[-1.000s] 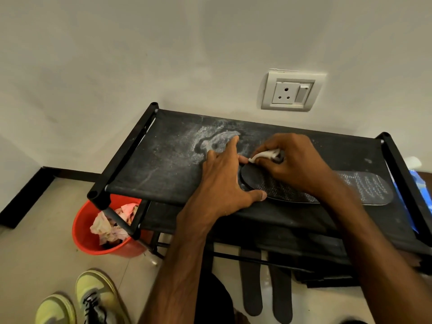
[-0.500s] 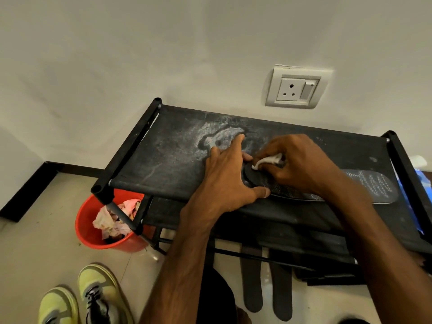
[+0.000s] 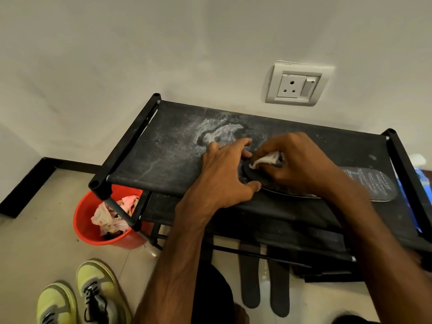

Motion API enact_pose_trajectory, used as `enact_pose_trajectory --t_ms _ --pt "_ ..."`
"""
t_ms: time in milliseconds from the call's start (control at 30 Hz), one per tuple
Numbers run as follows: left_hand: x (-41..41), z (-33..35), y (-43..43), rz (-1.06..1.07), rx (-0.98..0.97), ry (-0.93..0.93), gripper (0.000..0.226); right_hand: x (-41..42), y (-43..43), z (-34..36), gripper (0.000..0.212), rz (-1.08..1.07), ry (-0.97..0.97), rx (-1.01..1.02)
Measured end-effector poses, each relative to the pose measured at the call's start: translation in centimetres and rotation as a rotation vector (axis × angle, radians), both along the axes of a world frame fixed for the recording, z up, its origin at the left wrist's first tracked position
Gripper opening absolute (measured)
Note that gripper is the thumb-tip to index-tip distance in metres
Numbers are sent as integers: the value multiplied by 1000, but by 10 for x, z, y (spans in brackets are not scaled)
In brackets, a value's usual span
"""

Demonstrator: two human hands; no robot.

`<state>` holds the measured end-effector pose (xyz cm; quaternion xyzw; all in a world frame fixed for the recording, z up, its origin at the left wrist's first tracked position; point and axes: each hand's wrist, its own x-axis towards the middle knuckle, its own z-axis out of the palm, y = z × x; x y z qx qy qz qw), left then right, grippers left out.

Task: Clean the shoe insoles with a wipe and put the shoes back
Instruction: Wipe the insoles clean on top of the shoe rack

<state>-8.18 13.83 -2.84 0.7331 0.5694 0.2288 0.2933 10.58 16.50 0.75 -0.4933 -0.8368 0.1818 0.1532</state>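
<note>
A black insole (image 3: 369,187) with pale print lies flat on the top shelf of the black shoe rack (image 3: 163,155). My left hand (image 3: 224,176) lies flat on the shelf with fingers straight, its thumb against the insole's left end. My right hand (image 3: 297,164) grips a crumpled white wipe (image 3: 266,160) and presses it onto that same end of the insole. Two more dark insoles (image 3: 250,277) lie on the floor under the rack. A pair of yellow-green shoes (image 3: 93,298) stands on the floor at the lower left.
A red bucket (image 3: 81,220) holding crumpled pink and white wipes sits on the floor under the rack's left corner. A wall socket (image 3: 297,85) is mounted above the rack. A blue pack (image 3: 420,183) shows at the right edge. White dust marks the shelf fabric.
My right hand with the wipe has shifted slightly over the insole's left end, and more of the wipe now shows. My left hand stays in place.
</note>
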Motion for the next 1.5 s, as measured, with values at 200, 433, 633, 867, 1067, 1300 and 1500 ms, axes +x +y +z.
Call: enact_pose_trajectory --t_ms 200,433,633,867,1067,1300,1500 --pt "1 1 0 -3 30 6 93 14 -7 15 24 132 -63 -189" --pt "-1 2 0 -5 65 29 82 3 -7 10 24 7 -100 -44" --pt "0 2 0 -13 46 24 84 8 -10 15 24 97 -105 -127" --pt "-1 1 2 -4 52 54 85 16 -13 22 20 114 -153 -221" --pt "0 2 0 -9 9 34 95 0 -6 4 22 -48 -68 -16" --pt "0 2 2 -7 -12 66 102 -11 5 -6 23 -220 -142 153" --pt "1 3 1 9 0 65 107 -23 2 -9 25 -116 -162 121"
